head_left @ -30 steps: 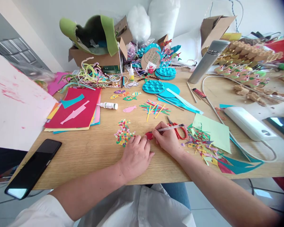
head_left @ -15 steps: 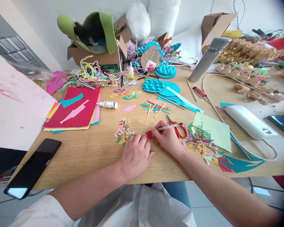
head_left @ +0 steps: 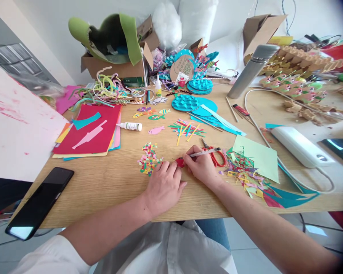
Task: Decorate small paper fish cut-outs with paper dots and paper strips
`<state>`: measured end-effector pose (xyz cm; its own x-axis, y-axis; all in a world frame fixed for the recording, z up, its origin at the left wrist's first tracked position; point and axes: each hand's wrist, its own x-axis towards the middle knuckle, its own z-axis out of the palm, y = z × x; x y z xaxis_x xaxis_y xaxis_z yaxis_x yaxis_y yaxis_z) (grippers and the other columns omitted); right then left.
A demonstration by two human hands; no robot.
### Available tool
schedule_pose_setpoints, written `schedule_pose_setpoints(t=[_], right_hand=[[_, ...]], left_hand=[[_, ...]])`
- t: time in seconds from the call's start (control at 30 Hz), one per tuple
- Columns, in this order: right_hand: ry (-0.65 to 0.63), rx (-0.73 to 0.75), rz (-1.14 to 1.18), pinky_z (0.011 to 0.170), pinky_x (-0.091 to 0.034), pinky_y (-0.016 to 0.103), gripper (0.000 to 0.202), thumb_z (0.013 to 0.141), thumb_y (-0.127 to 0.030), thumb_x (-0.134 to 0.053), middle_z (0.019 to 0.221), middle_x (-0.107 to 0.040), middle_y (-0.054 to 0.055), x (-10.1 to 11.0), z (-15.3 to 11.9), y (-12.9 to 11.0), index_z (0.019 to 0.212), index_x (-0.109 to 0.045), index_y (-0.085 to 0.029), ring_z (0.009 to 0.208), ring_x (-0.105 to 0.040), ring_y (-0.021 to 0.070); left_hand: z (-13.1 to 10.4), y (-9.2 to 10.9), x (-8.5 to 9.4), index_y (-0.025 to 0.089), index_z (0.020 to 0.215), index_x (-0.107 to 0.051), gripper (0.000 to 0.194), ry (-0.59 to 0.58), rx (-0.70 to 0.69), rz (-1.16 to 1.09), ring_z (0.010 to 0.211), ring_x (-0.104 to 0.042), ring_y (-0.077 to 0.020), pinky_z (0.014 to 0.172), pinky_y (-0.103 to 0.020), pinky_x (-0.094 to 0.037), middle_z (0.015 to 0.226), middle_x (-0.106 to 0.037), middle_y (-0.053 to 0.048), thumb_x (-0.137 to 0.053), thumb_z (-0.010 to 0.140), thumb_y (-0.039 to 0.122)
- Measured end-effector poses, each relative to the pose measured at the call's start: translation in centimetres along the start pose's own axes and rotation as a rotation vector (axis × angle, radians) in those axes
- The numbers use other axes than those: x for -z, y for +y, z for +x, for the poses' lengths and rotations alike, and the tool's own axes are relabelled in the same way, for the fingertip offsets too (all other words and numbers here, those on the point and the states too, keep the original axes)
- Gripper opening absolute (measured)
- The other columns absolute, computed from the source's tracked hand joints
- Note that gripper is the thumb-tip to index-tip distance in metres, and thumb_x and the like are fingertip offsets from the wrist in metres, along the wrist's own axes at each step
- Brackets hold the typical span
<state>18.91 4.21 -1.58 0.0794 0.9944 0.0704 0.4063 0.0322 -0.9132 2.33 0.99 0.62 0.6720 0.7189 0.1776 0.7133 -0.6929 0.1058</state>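
Observation:
My right hand (head_left: 201,165) is closed round a slim pen (head_left: 207,151) with a pale barrel. The pen's lower end meets a small red paper cutout (head_left: 180,162) lying on the table. My left hand (head_left: 164,185) rests palm down with its fingers laid flat, their tips touching the cutout's left side and hiding part of it. Just beyond my left fingers lies a scatter of coloured paper dots (head_left: 149,160). Orange-handled scissors (head_left: 217,156) lie right behind my right hand. Farther back are a pink paper fish (head_left: 156,130) and several decorated paper fish (head_left: 156,117).
Thin paper strips (head_left: 185,129) lie mid-table. On the right are paper scraps (head_left: 246,173), a green sheet (head_left: 257,156), a white power bank (head_left: 301,146) and a flask (head_left: 253,72). Leftward are a glue bottle (head_left: 131,126), red paper (head_left: 87,129) and a phone (head_left: 41,201).

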Motion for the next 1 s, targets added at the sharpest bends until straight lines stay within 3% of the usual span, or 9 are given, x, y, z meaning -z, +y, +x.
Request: schedule_pose_setpoints(t=[1.0], right_hand=[[-0.005,-0.005,0.011,0.044,-0.033,0.023,0.016,0.080,-0.025,-0.056,0.050,-0.051,-0.006,0.15,-0.05,-0.44,0.068,-0.046,-0.022,0.041,-0.043,0.0093]], left_hand=[[0.05,-0.08,0.15,0.012,0.110,-0.062,0.030,-0.015,-0.001,-0.028,0.109,-0.050,-0.0281,0.093,-0.044,-0.042,0.117,-0.061,-0.012,-0.054,0.091,0.035]])
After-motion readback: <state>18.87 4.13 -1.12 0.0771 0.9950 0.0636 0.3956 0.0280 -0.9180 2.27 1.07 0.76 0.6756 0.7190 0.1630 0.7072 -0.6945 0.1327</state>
